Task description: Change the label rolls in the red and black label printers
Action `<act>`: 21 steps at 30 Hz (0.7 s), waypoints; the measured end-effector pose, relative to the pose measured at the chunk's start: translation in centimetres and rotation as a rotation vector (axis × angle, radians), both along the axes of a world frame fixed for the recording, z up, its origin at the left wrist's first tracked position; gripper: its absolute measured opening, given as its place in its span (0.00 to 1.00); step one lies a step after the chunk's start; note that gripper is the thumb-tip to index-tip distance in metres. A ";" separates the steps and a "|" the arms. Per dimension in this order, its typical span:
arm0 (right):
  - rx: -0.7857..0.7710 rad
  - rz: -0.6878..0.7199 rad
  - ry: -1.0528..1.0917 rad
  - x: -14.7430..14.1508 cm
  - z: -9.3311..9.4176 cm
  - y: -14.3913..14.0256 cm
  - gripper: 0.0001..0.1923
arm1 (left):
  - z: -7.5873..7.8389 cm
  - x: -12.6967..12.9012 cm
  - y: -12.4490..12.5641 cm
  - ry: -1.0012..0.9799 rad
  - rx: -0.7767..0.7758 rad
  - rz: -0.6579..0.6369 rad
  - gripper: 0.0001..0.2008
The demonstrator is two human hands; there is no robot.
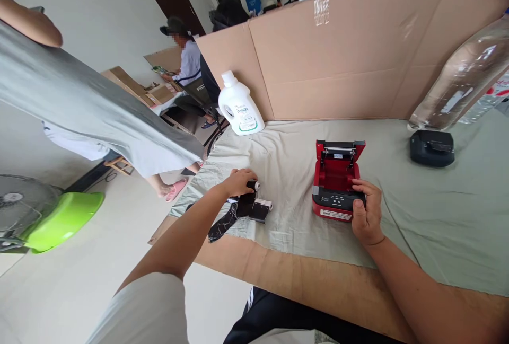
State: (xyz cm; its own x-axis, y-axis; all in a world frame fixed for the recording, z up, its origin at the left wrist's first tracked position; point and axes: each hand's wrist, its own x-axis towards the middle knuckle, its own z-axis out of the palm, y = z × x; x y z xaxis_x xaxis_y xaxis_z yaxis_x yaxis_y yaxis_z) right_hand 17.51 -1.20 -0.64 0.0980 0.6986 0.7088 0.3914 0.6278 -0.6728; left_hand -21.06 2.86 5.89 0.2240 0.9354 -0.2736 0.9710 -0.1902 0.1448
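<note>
Head view: left hand (238,181) grip closed on one roll (253,185); right hand (366,210) grip clasps one red printer (336,181); second roll (262,209) beside.

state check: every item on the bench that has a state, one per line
red printer: lid open, paper bay empty
black printer: lid shut
white bottle: upright, capped
black roll: gripped by left hand
second roll: lying on cloth
right hand: holding red printer's front

table (318,285), green cloth (437,217), red printer (336,179), bottle (238,105)
</note>
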 end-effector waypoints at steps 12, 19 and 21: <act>0.030 0.001 0.009 0.0 0.0 0.2 0.12 | -1.2 -3.5 0.6 0.029 0.031 0.253 0.29; 0.039 -0.002 -0.007 -0.1 0.4 0.1 0.12 | 2.8 -0.7 1.2 0.014 0.236 0.407 0.25; 0.041 -0.009 -0.007 -0.1 0.4 0.1 0.12 | 5.4 2.2 0.9 -0.138 0.252 0.303 0.24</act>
